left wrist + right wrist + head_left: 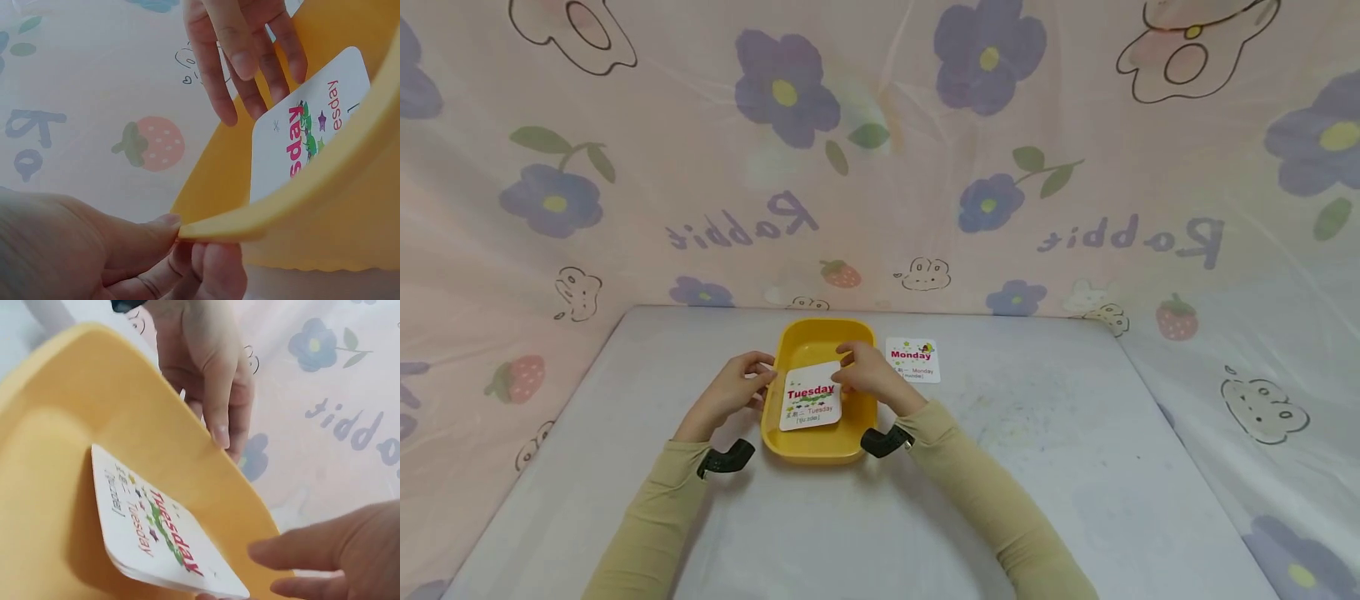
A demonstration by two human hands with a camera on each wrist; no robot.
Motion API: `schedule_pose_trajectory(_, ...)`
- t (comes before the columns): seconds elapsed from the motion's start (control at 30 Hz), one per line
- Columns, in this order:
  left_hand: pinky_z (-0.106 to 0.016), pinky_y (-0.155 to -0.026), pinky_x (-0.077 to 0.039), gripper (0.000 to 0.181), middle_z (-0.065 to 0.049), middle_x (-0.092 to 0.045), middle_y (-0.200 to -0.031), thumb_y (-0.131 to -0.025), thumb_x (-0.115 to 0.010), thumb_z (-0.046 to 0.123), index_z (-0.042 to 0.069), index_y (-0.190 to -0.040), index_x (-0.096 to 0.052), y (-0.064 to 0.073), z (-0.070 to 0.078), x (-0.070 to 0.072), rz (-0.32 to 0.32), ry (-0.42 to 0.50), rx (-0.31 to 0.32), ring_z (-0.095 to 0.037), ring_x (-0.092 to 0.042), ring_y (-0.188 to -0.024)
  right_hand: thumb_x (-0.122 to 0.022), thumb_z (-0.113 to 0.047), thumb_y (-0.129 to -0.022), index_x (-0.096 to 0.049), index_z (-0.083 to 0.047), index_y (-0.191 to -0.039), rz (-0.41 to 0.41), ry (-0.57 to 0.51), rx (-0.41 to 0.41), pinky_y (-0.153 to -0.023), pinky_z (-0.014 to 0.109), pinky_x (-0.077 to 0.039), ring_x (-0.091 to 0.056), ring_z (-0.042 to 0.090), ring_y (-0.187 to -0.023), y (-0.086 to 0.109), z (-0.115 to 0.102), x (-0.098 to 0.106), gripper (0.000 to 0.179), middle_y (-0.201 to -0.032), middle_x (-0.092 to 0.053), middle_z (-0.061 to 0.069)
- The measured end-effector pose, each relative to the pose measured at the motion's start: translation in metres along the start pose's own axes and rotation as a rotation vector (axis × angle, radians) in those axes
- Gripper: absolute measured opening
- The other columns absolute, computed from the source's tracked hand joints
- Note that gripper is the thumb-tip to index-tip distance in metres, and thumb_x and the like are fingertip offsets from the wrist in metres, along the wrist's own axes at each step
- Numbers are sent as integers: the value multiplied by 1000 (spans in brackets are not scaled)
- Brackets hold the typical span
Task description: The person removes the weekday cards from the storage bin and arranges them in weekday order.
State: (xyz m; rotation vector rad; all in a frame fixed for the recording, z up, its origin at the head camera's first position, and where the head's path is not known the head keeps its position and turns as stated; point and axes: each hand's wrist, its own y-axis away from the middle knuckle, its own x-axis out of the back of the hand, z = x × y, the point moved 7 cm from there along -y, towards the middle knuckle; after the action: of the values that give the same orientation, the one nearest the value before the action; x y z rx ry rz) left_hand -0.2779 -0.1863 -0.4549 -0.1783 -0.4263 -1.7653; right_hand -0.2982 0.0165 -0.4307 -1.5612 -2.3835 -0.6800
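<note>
Your left hand point(730, 396) has a narrow grip, thumb and fingers pinching the yellow tray's point(808, 447) left rim, likely to steady it. Right hand point(872, 371) reaches over the opposite rim, grip loose, thumb and fingers spread at the Tuesday card's point(811, 398) upper right; can't tell how firm the contact is. That card sits askew inside the tray, face up, edge thick like a stack, presumably turned so you can read it. Monday card point(913, 358) lies on the counter point(820, 533), just right of the tray; your right hand blocks its lower left, tray wall between cards. Patterned cloth point(895, 167) behind.
</note>
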Motion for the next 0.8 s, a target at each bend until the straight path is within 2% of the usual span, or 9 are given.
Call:
schedule_pose_trajectory(0.13,-32,-60,-56,36,-24,-54,-101,-100,-51,10,-6,-131,-44,-1,-1,0,3,0,5,-21,-58,-72,-72,-1,-82,-48,3,-134,-5,83,32,-78,40,-54,-63,39,-85,-6,-3,0,57,-119,-53,22)
schedule_pose_trajectory(0.37,-32,-61,-56,35,-27,-53,-103,-100,-50,10,-6,-131,-44,0,0,-1,7,-11,10,-23,-59,-74,-80,-1,-75,-56,2,-127,4,212,69,-65,25,-53,-55,21,-77,-15,-4,-1,57,-100,-55,12)
schedule_pose_trajectory(0.6,-32,-62,-56,36,-27,-52,-104,-100,-50,10,-6,-131,-43,2,0,0,0,-11,10,-23,-59,-75,-78,1,-76,-59,-1,-123,-22,256,74,-63,25,-51,-52,20,-76,-16,-4,-6,51,-95,-54,10)
schedule_pose_trajectory(0.8,-33,-62,-56,35,-25,-53,-103,-100,-49,10,-6,-131,-43,2,2,0,-1,-16,2,-22,-59,-75,-74,2,-79,-52,-1,-130,-17,261,73,-64,25,-52,-53,21,-77,-16,-5,-6,55,-97,-55,10)
